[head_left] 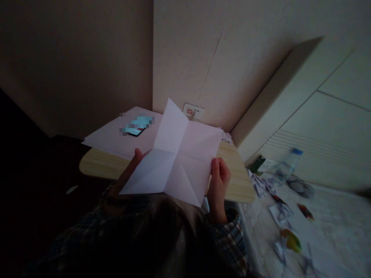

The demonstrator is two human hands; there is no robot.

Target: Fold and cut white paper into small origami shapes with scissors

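Note:
A creased white sheet of paper (191, 162) is held up in front of me, above the small wooden table (240, 181). Folds cross near its middle, and its left part bends up along a lengthwise crease. My right hand (219, 177) pinches the sheet's right edge, thumb on top and fingers curled. At the left edge, my left hand (136, 156) is mostly behind the paper; its thumb shows, while its other fingers are hidden. On the table's left side, a phone (137, 125) with a lit screen rests on larger white sheets (108, 133).
A wall socket (193, 111) with a plug sits behind the table. To the right is a bed (333, 224) with a plastic bottle (290, 164), scattered folded papers (281, 214) and a yellow-green object (291, 240). A white scrap (72, 189) lies on the dark floor.

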